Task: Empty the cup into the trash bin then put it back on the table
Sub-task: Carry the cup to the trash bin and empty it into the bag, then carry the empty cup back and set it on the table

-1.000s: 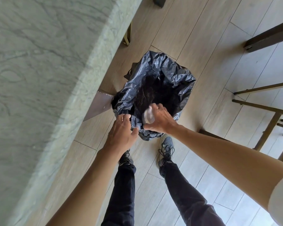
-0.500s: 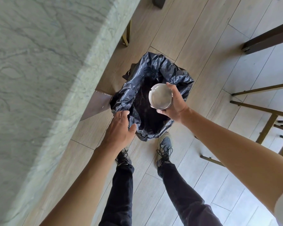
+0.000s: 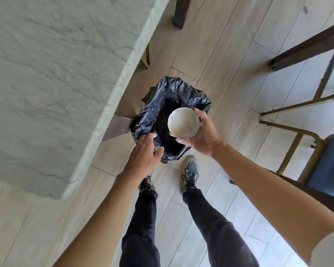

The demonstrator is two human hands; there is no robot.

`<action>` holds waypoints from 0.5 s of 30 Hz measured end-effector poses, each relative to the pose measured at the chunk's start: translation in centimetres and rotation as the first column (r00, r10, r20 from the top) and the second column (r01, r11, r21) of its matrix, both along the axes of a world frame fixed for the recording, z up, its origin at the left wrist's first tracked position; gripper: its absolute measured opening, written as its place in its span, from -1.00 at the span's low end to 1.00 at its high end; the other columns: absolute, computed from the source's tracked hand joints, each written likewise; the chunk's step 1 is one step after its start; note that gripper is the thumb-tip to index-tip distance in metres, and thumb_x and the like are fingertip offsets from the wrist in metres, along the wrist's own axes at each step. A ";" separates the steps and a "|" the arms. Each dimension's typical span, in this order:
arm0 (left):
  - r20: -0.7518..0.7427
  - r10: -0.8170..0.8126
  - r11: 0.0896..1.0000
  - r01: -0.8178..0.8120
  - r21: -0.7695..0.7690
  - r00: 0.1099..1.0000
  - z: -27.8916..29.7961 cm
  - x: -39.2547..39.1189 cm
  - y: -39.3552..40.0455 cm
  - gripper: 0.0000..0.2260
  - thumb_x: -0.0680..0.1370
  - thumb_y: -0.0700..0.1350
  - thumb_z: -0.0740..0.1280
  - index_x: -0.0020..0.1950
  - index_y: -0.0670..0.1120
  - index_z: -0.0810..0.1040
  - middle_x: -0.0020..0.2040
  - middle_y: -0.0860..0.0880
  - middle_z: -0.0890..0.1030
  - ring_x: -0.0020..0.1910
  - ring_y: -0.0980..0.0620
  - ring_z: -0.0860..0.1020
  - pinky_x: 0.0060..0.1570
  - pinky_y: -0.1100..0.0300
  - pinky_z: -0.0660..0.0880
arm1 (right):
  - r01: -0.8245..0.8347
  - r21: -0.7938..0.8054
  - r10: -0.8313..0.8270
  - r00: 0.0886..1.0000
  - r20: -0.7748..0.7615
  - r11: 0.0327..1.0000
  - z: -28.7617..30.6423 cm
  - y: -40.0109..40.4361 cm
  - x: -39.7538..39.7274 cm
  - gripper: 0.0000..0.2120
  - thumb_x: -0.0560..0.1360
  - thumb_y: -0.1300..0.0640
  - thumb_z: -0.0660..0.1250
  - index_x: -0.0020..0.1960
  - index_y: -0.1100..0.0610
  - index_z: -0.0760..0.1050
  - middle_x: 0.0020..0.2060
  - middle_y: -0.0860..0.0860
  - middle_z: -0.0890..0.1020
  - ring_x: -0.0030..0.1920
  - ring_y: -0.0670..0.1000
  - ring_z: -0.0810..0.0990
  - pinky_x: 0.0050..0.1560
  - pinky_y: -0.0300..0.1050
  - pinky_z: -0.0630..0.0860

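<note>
Marble table (image 3: pixel 56 74) edges pale plank floor (image 3: pixel 229 54) beside trash bin (image 3: pixel 181 93).

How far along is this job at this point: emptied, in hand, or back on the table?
Emptying looks done: the cup faces mouth-up above the trash bin, and its inside appears empty. In hand: the right hand grips the cup, while the left hand holds the bin liner's edge. Left: setting the cup on the marble table.
</note>
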State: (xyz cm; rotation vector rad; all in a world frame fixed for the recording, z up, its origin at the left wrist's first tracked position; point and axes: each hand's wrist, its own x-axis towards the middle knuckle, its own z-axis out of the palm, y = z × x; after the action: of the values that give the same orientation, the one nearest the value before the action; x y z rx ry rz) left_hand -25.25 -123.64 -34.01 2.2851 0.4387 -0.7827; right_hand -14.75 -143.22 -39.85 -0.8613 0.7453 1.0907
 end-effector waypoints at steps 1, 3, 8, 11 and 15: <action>0.001 0.018 1.000 -0.018 -0.011 1.000 2.7 -0.4 -0.4 -0.53 0.61 -0.02 0.28 0.48 -0.15 0.32 0.39 -0.12 0.45 0.32 -0.08 0.45 0.19 0.08 0.42 | -0.001 0.022 0.001 1.000 -0.006 1.000 3.0 -0.2 -0.5 -0.32 0.50 -0.30 0.37 0.48 0.07 0.43 0.47 0.29 0.46 0.36 0.42 0.53 0.01 0.16 0.71; 0.006 0.043 0.999 -0.043 -0.023 0.999 6.1 -1.0 -0.9 -0.54 0.61 -0.02 0.29 0.46 -0.16 0.34 0.39 -0.13 0.46 0.34 -0.09 0.46 0.23 0.04 0.45 | 0.014 0.027 -0.014 1.000 -0.009 1.000 7.0 -0.2 -1.5 -0.30 0.49 -0.30 0.39 0.49 0.08 0.44 0.49 0.29 0.43 0.40 0.41 0.50 -0.02 0.15 0.73; 0.033 0.109 0.994 -0.108 -0.020 0.993 12.4 -2.8 -1.6 -0.58 0.59 0.00 0.29 0.41 -0.12 0.35 0.36 -0.11 0.51 0.31 -0.10 0.51 0.21 -0.03 0.51 | 0.052 0.026 -0.053 0.998 0.025 0.998 15.0 -0.5 -1.8 -0.37 0.50 -0.31 0.39 0.41 0.07 0.53 0.47 0.31 0.45 0.41 0.41 0.48 0.13 0.23 0.64; 0.077 0.139 0.990 -0.139 -0.012 0.987 18.4 -5.2 -2.2 -0.57 0.58 -0.02 0.31 0.41 -0.13 0.36 0.33 -0.11 0.53 0.28 -0.10 0.53 0.20 -0.02 0.51 | 0.005 0.071 -0.010 0.997 0.077 0.997 22.0 -0.9 -2.2 -0.42 0.47 -0.32 0.40 0.33 0.05 0.60 0.44 0.30 0.49 0.40 0.41 0.49 0.16 0.25 0.60; 0.153 0.174 0.984 -0.176 0.001 0.973 25.5 -7.6 -2.5 -0.59 0.59 -0.04 0.31 0.41 -0.12 0.38 0.32 -0.10 0.55 0.27 -0.07 0.55 0.21 -0.05 0.51 | -0.020 0.035 0.014 0.987 0.158 0.999 30.3 -0.7 -2.5 -0.47 0.56 -0.30 0.33 0.37 0.03 0.55 0.41 0.26 0.53 0.35 0.35 0.57 0.10 0.24 0.62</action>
State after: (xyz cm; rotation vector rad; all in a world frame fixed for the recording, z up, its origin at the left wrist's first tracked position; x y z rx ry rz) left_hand -32.88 -126.11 -8.47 2.2636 0.5672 -0.5143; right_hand -17.24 -143.88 -9.53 -0.9128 0.5859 1.0350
